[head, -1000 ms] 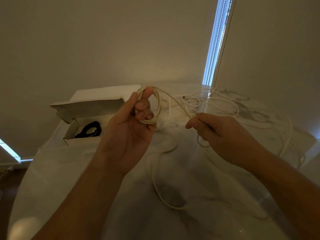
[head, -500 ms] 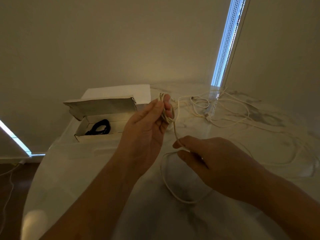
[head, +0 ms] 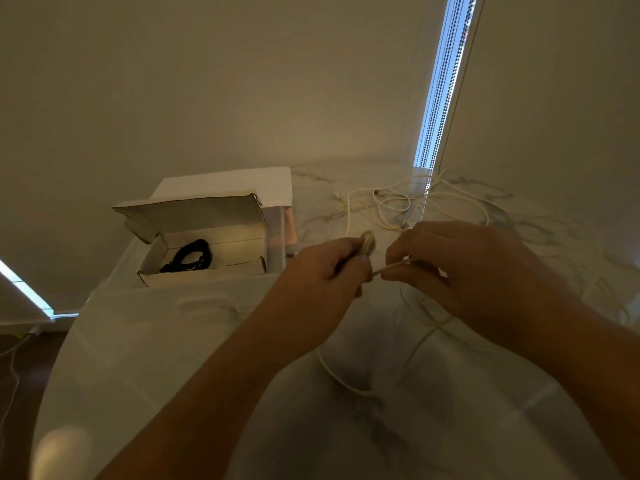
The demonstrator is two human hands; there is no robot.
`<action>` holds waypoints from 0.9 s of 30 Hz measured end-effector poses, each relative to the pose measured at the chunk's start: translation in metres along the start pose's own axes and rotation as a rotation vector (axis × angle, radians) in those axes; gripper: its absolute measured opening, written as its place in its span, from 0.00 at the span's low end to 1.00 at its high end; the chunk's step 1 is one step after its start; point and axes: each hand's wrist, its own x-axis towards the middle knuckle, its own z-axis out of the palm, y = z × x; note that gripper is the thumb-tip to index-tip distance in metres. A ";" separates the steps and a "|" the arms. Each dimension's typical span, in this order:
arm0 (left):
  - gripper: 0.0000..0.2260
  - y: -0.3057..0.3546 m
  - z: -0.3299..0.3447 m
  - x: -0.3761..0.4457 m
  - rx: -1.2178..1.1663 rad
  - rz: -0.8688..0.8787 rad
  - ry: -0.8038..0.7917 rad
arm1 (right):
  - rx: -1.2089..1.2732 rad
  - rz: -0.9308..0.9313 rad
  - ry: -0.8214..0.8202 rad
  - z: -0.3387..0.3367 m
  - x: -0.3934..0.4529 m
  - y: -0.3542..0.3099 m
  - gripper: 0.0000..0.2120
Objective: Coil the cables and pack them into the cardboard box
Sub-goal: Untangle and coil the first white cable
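While fingers [head: 360, 252] pinch thin cream cable [head: 394, 266], cardboard box [head: 204, 271] stands open.

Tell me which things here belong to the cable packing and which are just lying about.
Job:
- white cable coil, held in the left hand
- its loose run, pinched by the right hand
- white cables loose on the table
- open cardboard box
- black coiled cable in the box

Lying about:
- white paper behind the box
- window blind
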 end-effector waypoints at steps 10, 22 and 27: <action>0.13 0.006 -0.011 -0.003 -0.072 0.016 -0.098 | -0.013 0.117 0.178 -0.005 0.000 0.031 0.12; 0.15 0.002 -0.019 0.005 -0.997 -0.113 -0.111 | 0.684 0.470 0.131 0.009 0.004 0.026 0.06; 0.16 0.004 -0.024 0.008 -1.232 -0.109 -0.113 | 0.618 0.456 0.063 0.015 0.003 0.018 0.08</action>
